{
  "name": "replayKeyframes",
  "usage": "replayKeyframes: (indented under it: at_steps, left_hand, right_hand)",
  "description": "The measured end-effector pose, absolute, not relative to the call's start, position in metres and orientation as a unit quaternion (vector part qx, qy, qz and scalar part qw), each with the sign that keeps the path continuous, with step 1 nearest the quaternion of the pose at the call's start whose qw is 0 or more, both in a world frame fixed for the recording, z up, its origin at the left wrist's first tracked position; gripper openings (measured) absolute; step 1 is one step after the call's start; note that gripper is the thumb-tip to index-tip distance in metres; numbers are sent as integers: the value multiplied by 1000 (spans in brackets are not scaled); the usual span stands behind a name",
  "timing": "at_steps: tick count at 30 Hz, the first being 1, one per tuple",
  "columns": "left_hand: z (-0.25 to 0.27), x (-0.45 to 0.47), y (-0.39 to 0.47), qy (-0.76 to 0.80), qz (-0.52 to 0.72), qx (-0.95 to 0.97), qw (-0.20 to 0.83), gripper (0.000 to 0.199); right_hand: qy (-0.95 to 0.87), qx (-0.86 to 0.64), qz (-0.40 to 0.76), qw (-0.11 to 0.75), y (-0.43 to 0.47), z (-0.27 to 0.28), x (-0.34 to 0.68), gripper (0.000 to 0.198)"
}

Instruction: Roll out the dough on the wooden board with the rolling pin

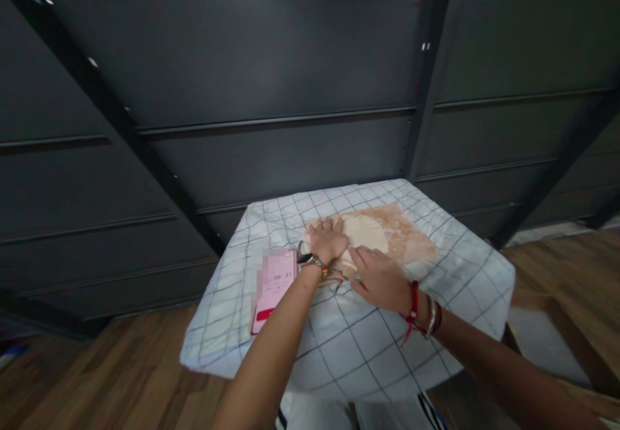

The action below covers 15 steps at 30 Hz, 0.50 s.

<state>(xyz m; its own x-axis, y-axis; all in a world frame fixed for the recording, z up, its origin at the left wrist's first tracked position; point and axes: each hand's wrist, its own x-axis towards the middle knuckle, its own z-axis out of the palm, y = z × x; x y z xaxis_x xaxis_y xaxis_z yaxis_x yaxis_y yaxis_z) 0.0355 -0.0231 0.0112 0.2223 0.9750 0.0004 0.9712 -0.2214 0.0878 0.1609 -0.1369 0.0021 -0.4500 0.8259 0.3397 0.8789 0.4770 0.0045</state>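
Observation:
A pale, flat, round sheet that looks like dough [367, 231] lies on a tan board [411, 243] with whitish smears. My left hand [329, 239] rests palm down at the left part of the board, fingers spread, overlapping the sheet's left edge. Just to its right, my right hand [380, 278] reaches over the board's near edge, fingers stretched toward the sheet with the thumb apart. Its fingertips touch or nearly touch the near rim; exactly which is unclear. Neither hand visibly grips anything. Part of the board is hidden beneath both hands.
A small table with a white checked cloth [349, 346] carries everything. A phone [276, 288] lies left of my left forearm. Thin dark cord-like pieces show near my left wrist. Dark metal panels [290, 165] stand behind the table, and a box [547, 339] is at the lower right.

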Motion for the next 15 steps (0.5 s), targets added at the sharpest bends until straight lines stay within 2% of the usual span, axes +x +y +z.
replayKeyframes:
  at_steps: [6, 15]
  left_hand:
    - [14, 24, -37, 610, 1, 792, 37, 56]
    - [22, 44, -13, 629, 113, 765, 76, 36]
  right_hand:
    - [-861, -477, -91, 148, -143, 1, 160, 53]
    - [-868, -477, 2, 137, -72, 19, 194, 34]
